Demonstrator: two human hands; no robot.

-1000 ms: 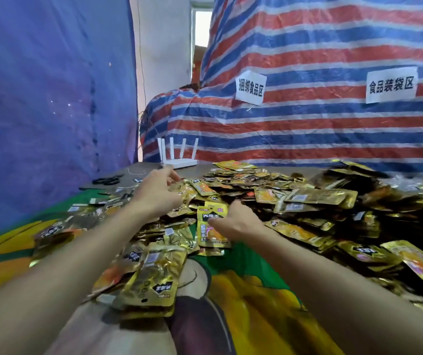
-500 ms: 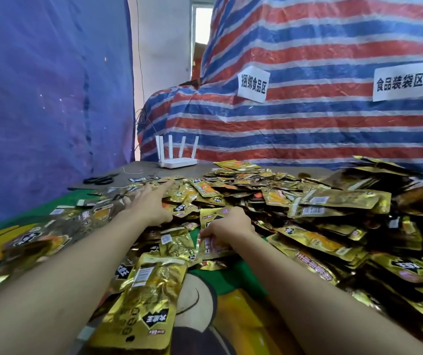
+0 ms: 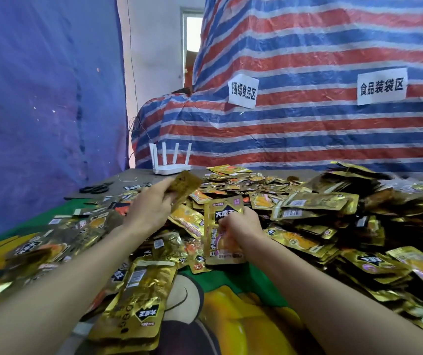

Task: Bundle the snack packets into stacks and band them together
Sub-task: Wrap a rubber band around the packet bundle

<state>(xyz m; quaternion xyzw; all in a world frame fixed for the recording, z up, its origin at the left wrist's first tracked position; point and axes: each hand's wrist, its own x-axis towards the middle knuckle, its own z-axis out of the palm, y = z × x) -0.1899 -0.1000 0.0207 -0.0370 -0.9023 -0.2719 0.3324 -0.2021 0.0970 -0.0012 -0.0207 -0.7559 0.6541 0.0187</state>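
The right hand (image 3: 241, 226) pinches a gold snack packet (image 3: 218, 242) by its right edge and holds it upright, printed face toward the camera. It probably serves as the base of a stack, against which others can be squared. At ten o'clock from it, the left hand (image 3: 149, 208) grips a second packet (image 3: 186, 181), motion-blurred and lifted clear of the heap, apparently on its way to join the first. The loose packets (image 3: 307, 208) lie in a deep pile from twelve round to four o'clock of the hands, with more scattered at eight o'clock over the printed cloth (image 3: 230, 283) covering the table (image 3: 128, 180). Scissors (image 3: 95, 188) and a white router (image 3: 170, 162) sit at the far edge, near eleven o'clock, out of the way. I can pick out no rubber bands, so banding looks some way off.
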